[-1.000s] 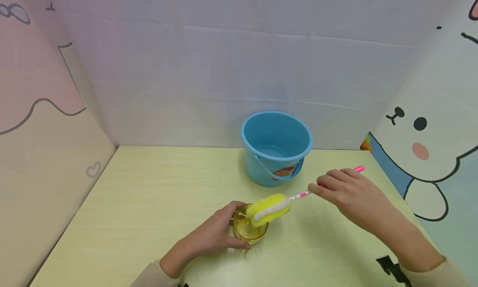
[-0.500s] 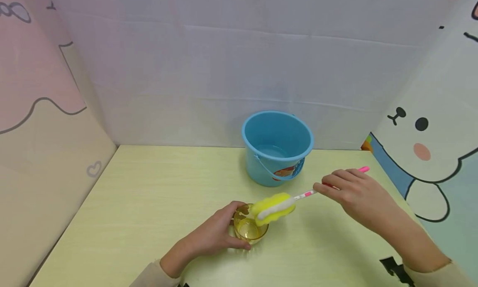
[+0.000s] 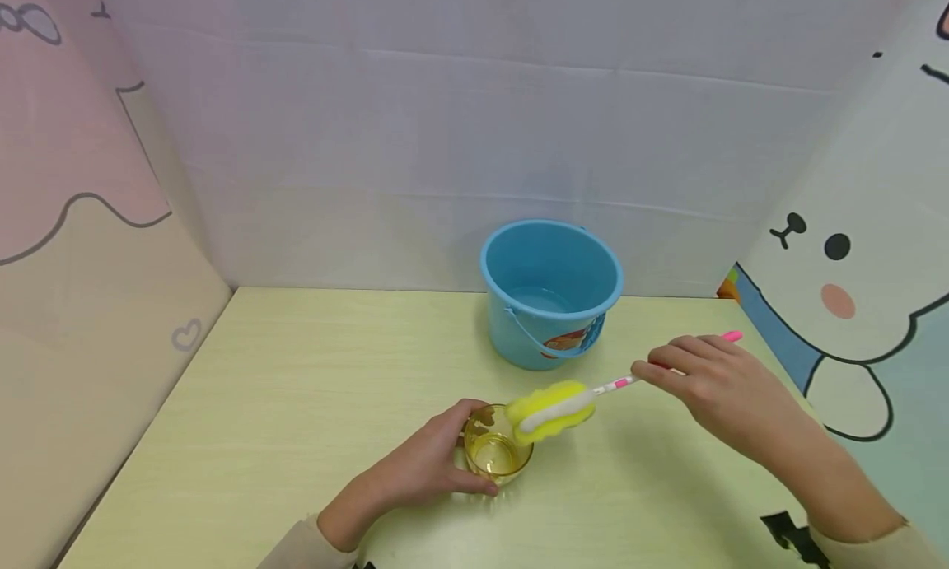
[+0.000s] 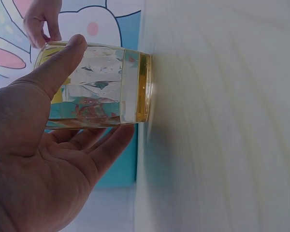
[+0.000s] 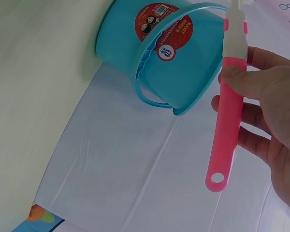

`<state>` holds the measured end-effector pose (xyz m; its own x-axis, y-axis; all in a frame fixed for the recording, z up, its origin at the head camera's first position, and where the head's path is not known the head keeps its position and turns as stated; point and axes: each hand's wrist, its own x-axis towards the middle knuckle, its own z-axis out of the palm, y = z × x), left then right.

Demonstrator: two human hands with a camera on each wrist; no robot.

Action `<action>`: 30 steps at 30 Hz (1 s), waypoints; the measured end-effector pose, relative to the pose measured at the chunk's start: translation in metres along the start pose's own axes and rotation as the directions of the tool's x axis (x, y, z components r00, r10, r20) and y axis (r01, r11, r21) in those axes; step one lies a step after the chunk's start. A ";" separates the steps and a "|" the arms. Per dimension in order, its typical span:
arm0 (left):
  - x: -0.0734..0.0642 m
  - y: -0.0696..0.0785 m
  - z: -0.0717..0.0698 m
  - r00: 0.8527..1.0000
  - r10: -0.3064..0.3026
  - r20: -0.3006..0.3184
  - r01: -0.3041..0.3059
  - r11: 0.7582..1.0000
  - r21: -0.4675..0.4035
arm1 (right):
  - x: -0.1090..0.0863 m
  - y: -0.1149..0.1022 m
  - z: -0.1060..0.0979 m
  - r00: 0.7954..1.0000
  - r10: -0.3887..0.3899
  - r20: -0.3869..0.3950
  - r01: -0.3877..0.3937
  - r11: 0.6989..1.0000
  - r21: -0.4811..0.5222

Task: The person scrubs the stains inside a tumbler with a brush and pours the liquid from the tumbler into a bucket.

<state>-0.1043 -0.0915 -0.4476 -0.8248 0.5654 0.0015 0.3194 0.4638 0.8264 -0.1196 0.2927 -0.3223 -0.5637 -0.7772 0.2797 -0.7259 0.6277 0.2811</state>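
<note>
An amber-tinted glass cup [image 3: 495, 455] stands upright on the table, and my left hand [image 3: 426, 462] grips it from the left. In the left wrist view the thumb lies along one side of the glass [image 4: 99, 82] and the fingers along the other. My right hand [image 3: 712, 388] holds a cup brush by its pink handle [image 5: 228, 116], thumb against fingers. The brush's yellow and white sponge head [image 3: 550, 411] is over the right part of the cup's rim. Whether the sponge touches the rim, I cannot tell.
A light blue bucket [image 3: 511, 338] with its handle hanging down stands behind the cup, near the back wall [image 3: 371, 141]. The pale table [image 3: 296, 388] is bounded left and right by panels with cartoon prints. A black piece [image 3: 793, 536] shows by the right sleeve.
The brush and my right hand have shifted slightly to the right, so the sponge covers less of the cup's mouth. My left hand and the cup have stayed almost still.
</note>
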 end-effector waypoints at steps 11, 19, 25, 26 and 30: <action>0.000 0.000 0.000 1.000 0.004 0.002 -0.004 1.000 -0.012 | -0.010 0.008 0.004 0.996 0.010 -0.094 -0.006 0.999 0.044; 0.000 0.000 0.000 1.000 0.002 -0.002 -0.002 1.000 0.001 | -0.018 0.013 0.009 0.991 0.045 -0.123 -0.036 0.997 0.069; 0.000 0.000 0.001 1.000 0.002 -0.004 -0.002 1.000 -0.001 | -0.024 0.017 0.014 0.988 0.066 -0.136 -0.055 0.995 0.086; 0.000 0.000 0.001 1.000 0.002 -0.005 -0.002 1.000 -0.001 | -0.025 0.017 0.015 0.988 0.070 -0.138 -0.058 0.994 0.088; -0.001 0.001 0.000 1.000 0.001 -0.006 -0.001 1.000 0.001 | -0.028 0.019 0.019 0.986 0.083 -0.147 -0.069 0.993 0.097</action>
<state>-0.1033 -0.0916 -0.4472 -0.8271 0.5620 0.0055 0.3205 0.4636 0.8260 -0.1253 0.3258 -0.3423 -0.5577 -0.7074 0.4343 -0.7201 0.6725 0.1707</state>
